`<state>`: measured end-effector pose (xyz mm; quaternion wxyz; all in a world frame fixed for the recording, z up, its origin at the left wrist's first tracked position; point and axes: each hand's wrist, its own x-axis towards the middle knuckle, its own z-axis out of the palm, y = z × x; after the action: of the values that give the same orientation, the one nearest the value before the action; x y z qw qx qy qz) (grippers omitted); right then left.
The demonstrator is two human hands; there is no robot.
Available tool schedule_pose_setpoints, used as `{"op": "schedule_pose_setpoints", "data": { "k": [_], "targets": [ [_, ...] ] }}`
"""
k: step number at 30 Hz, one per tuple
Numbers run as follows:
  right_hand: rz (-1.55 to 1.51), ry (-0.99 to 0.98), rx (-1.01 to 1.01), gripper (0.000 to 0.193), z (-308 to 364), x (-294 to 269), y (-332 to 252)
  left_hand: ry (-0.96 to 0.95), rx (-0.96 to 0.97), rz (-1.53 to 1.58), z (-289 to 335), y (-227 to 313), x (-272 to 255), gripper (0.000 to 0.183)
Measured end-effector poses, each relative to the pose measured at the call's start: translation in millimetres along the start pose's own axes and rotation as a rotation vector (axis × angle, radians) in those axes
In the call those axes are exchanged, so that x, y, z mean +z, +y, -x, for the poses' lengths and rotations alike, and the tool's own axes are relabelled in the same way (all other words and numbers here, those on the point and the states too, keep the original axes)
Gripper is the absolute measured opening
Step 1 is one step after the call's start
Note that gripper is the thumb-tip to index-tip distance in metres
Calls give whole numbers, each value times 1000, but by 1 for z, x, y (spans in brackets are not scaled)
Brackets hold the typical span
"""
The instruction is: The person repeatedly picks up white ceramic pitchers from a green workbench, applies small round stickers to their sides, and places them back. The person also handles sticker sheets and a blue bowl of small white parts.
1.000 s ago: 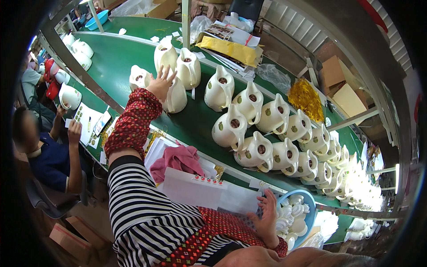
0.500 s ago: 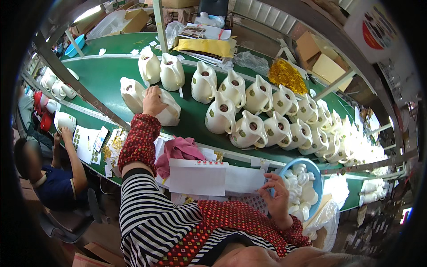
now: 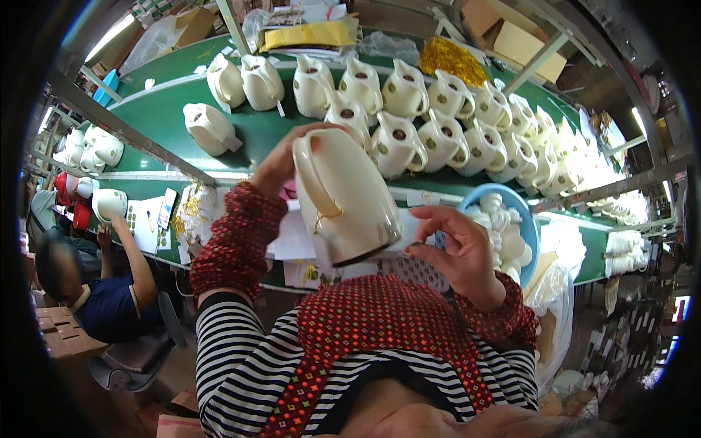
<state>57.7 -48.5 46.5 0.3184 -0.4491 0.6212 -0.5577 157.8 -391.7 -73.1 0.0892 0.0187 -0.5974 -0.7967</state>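
Observation:
A cream ceramic-looking jug [image 3: 358, 197] hangs tilted in front of me, its handle facing up and a thin gold tie [image 3: 327, 213] round the handle. My left hand [image 3: 281, 159] grips it at the upper end, with some fingers hidden behind it. The base, dark along its rim, points down toward my right hand [image 3: 467, 255]. That hand is pinched beside the base, apart from it, and something small and dark shows at the fingertips, too small to name. Behind, another cream jug [image 3: 209, 129] stands alone on the green table [image 3: 164, 109].
Rows of similar jugs [image 3: 398, 146] with leaf-like marks run off to the right. A blue basin [image 3: 535, 241] of white plastic parts stands right of my right hand. White paper [image 3: 292, 237] lies under the jug. A metal post [image 3: 139, 135] crosses at left, where a co-worker [image 3: 109, 303] sits.
My left hand has lifted the jug off the table and brought it toward me, tilting it. My right hand has risen to the jug's base, still pinched.

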Motion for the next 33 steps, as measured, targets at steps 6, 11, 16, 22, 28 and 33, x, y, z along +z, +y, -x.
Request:
{"op": "schedule_pose_setpoints", "data": {
  "k": [6,11,16,22,28,33],
  "targets": [
    [51,-175,158,55,20,7,7,-271,-166,65,-12,-77,77,57],
    [181,-246,180,59,33,6,6,-270,-303,18,-18,-80,94,54],
    [264,-231,40,57,40,14,9,-260,-308,19,-14,-84,90,54],
    [304,-321,215,55,40,22,4,-211,-328,15,2,-79,86,52],
    [463,-243,-49,58,43,33,16,-202,-313,-14,6,-75,88,52],
    [575,-28,-5,75,36,36,36,-195,-310,23,7,-77,86,50]
  ]
}}
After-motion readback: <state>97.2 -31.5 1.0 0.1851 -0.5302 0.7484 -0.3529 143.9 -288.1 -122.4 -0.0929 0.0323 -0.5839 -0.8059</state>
